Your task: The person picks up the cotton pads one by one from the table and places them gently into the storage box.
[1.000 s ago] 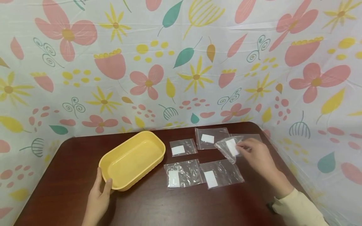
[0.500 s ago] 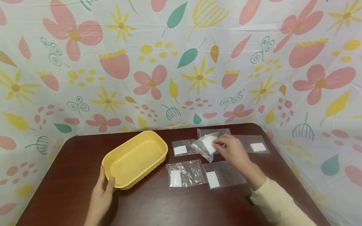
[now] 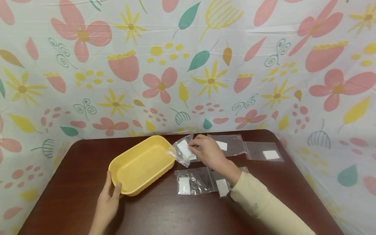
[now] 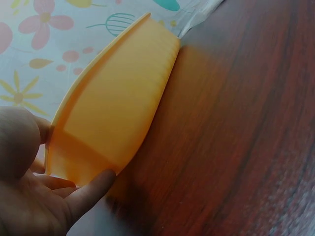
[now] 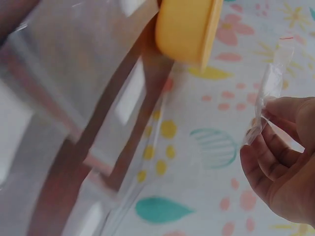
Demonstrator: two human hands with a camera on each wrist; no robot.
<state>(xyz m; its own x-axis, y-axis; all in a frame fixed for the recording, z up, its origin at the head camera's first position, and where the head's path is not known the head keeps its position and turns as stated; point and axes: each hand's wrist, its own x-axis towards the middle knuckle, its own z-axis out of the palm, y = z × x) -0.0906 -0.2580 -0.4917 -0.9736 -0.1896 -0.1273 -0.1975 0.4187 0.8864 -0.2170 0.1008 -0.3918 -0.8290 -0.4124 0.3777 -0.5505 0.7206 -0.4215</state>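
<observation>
My left hand (image 3: 107,200) grips the near left corner of a yellow plastic tub (image 3: 141,163), which sits tilted across the left of the table. In the left wrist view the thumb (image 4: 96,191) presses the tub's outer wall (image 4: 115,93). With thumb and fingertips my right hand (image 3: 208,150) pinches a clear zip bag (image 3: 180,160) holding a white rectangular piece (image 3: 183,148). This bag is raised above the table and overlaps the tub's right rim in the head view. It shows edge-on in the right wrist view, the hand (image 5: 280,157) beneath it.
Several more clear zip bags with white pieces lie flat: one far back (image 3: 232,143), one at far right (image 3: 264,151), one in front (image 3: 195,181) and one partly under the right forearm (image 3: 221,186). A flower-printed cloth (image 3: 164,65) hangs behind the dark table (image 3: 164,215).
My right hand has carried the pinched bag leftward from the right side of the table to the tub's right edge. My left hand keeps its grip on the tub.
</observation>
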